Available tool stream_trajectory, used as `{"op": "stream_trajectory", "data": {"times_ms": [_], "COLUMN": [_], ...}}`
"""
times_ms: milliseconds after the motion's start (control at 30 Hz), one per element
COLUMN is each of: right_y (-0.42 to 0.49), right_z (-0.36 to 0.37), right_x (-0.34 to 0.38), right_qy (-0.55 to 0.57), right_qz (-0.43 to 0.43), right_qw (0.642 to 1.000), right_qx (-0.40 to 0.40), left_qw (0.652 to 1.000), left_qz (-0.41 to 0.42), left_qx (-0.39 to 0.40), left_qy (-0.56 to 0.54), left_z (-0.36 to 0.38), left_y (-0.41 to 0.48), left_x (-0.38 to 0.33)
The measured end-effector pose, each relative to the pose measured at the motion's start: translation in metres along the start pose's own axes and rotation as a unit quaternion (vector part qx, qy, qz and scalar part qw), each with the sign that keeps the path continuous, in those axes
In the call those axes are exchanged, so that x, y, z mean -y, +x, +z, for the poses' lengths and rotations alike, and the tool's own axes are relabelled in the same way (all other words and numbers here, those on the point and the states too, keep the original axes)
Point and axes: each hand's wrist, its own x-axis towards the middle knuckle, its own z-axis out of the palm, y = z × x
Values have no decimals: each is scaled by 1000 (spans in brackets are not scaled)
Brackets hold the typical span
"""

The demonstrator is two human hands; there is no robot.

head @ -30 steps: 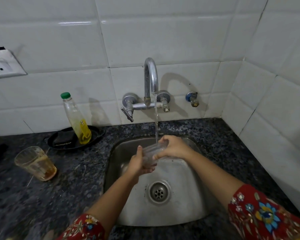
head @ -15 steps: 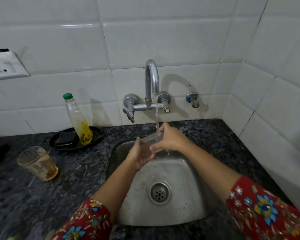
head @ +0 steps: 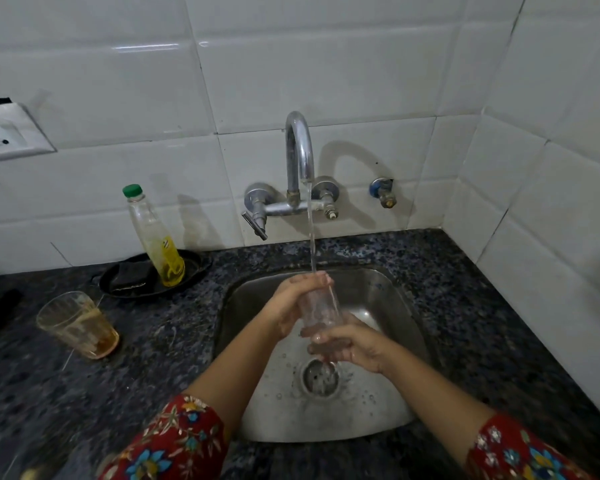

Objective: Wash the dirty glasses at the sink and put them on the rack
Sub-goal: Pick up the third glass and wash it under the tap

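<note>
Clear drinking glass (head: 321,308), tilted over the stainless steel sink (head: 388,292) beneath water running from the curved chrome tap (head: 299,150), so the rinse falls toward the drain. My left hand (head: 288,303) wraps its upper end and my right hand (head: 355,346) clasps the lower. An amber-stained glass tumbler (head: 78,323) waits near the left edge of the dark speckled stone desk (head: 471,306), in front of a green-capped soap bottle (head: 156,237) standing in a black dish (head: 129,282). No rack is in view.

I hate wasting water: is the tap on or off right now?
On. A thin stream of water falls from the tap onto the clear glass held over the sink.
</note>
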Motion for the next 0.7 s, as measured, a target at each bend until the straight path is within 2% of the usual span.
{"op": "stream_trajectory", "data": {"times_ms": [67, 100, 133, 233, 333, 433, 500, 633, 700], "right_y": [11, 14, 17, 19, 26, 28, 25, 28, 30], "right_z": [7, 11, 12, 10, 13, 27, 28, 17, 19], "right_x": [1, 1, 1, 4, 18, 21, 12, 12, 15], "right_qy": [-142, -186, -188, -76, -52, -64, -75, -33, -34], "right_qz": [-54, -74, -85, -76, -84, -86, -72, -63, -63], "right_qw": [979, 962, 959, 980, 977, 982, 985, 980, 982], "right_qx": [-137, -184, -195, -166, -188, -156, -135, -185, -174], "left_qw": [994, 990, 990, 994, 978, 949, 940, 927, 922], "left_qz": [32, 45, 47, 27, 66, 117, 157, 203, 212], "left_qx": [-88, -106, -98, -61, -188, -289, -300, -295, -287], "left_qy": [58, 82, 88, 82, 55, 32, 44, 115, 152], "left_z": [9, 12, 14, 14, 4, -5, -10, -16, -18], "left_y": [-1, -1, -3, -14, -12, -7, -4, 5, 10], "left_x": [-2, -2, -4, -14, -17, -17, -24, -42, -49]}}
